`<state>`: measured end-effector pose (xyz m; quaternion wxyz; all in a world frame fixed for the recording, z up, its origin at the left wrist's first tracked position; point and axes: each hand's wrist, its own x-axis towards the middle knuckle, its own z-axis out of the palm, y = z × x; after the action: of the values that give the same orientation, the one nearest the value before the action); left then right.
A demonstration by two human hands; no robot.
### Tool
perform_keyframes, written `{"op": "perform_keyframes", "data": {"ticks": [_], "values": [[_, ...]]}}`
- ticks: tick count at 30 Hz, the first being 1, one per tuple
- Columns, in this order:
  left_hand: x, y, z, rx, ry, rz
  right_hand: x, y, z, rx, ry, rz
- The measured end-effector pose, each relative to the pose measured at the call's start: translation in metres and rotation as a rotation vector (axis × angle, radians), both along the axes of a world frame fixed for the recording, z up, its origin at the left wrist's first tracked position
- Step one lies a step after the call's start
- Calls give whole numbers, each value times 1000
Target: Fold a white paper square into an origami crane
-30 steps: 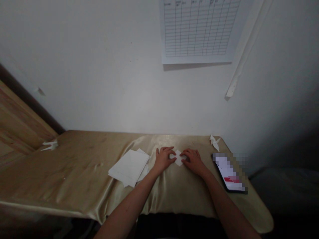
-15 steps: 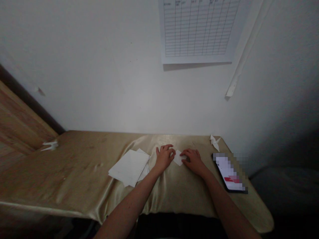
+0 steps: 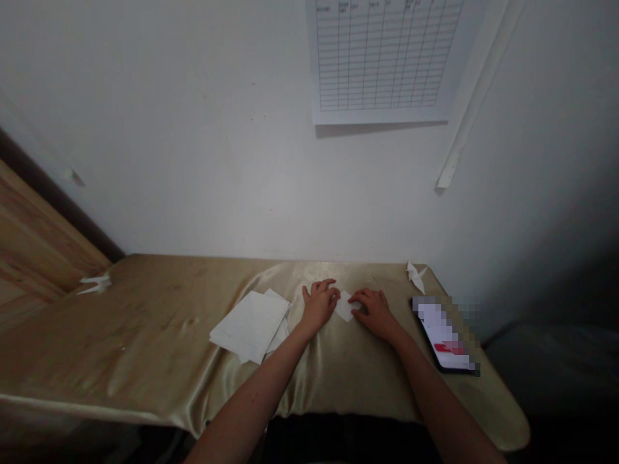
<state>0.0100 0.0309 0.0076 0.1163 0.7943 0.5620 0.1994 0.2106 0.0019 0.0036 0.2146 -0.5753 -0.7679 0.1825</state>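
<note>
A small white folded paper lies on the cloth between my two hands, roughly diamond-shaped. My left hand is at its left corner, thumb and forefinger closed at the edge while the other fingers spread apart. On the opposite side, my right hand has curled fingers, with the thumb and forefinger on the paper's right part. Contact under the fingertips is partly hidden. To the left of my left hand rests a loose stack of white paper sheets.
A satiny gold cloth covers the table against the wall. A phone lies at the right, below a white paper crane. Another folded white paper figure sits at the far left. A printed chart hangs on the wall.
My right hand's fingertips have shifted very slightly left over the folded paper. My left hand stays nearly still, and the view has moved a little.
</note>
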Motion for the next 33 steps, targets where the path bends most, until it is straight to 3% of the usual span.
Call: {"op": "perform_keyframes", "data": {"ticks": [10,33], "values": [[-7,4,1,-45,-9,-10,1,0,0,0,2,0],[-11,-13,-2,-93,39,-68,2,2,-5,15,17,7]]}}
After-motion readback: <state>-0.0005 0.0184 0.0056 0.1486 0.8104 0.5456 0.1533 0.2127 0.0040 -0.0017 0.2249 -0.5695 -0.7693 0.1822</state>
